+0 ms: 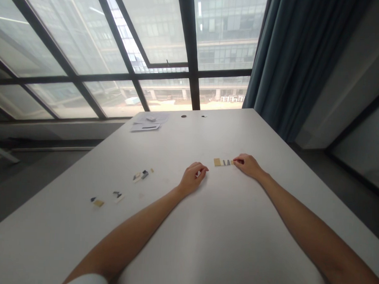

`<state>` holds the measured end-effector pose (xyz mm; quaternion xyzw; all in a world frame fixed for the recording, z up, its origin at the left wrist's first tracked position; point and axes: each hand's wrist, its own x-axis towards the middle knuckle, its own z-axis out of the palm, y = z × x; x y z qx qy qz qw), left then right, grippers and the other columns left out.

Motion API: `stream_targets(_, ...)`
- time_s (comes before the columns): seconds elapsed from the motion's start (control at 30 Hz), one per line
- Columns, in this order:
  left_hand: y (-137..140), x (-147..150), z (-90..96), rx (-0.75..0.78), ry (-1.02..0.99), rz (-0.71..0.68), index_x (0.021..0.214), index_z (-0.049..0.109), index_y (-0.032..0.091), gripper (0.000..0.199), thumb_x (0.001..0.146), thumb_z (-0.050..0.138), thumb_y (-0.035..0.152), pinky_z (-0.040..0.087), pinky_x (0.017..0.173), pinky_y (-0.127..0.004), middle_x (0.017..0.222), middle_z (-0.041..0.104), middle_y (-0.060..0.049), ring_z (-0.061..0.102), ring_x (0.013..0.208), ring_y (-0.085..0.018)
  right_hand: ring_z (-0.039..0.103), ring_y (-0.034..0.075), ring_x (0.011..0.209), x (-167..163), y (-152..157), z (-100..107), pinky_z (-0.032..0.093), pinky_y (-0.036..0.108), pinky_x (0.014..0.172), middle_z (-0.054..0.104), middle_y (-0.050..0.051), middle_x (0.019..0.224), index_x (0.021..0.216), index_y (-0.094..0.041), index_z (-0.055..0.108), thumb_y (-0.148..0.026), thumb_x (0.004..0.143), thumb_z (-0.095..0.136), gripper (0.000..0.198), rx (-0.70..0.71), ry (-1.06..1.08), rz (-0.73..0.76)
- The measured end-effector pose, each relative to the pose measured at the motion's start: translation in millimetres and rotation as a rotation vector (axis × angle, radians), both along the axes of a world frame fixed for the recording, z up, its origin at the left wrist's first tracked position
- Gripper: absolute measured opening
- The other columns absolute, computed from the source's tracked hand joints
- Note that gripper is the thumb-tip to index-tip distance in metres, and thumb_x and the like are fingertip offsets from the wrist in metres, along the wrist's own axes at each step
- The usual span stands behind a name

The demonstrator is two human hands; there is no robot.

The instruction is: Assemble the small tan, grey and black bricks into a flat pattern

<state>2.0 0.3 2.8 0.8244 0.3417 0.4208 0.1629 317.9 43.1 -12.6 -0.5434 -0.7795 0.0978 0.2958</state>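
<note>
Right hand (247, 164) reaches the right end of a row of small blocks (224, 162) on the white table (217, 227), thumb and finger drawn together there; whether they pinch a piece, I cannot tell. Left hand (192, 176) is loosely curled, just left of the row and a little nearer the person (its palm is hidden, so I cannot say if it holds anything). Well left of the row lie loose pieces (145, 174) in small groups; papers (145, 124) lie beyond it, leftward.
</note>
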Motion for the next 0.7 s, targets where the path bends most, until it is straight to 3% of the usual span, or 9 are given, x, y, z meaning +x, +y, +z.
stream_targets(0.7,-0.4,0.3,0.1,-0.015,0.023,-0.002,0.088,0.07,0.018,0.018,0.094,0.052,0.019,0.044,0.065,-0.025,0.079,0.063,-0.003,0.054,0.072,-0.013,0.057,0.016,0.071,-3.1,-1.2,0.0,0.041,0.027,0.067,0.068,0.004,0.08,0.094,-0.018,0.078,-0.027,0.088,0.059,0.022,0.01,-0.005,0.03)
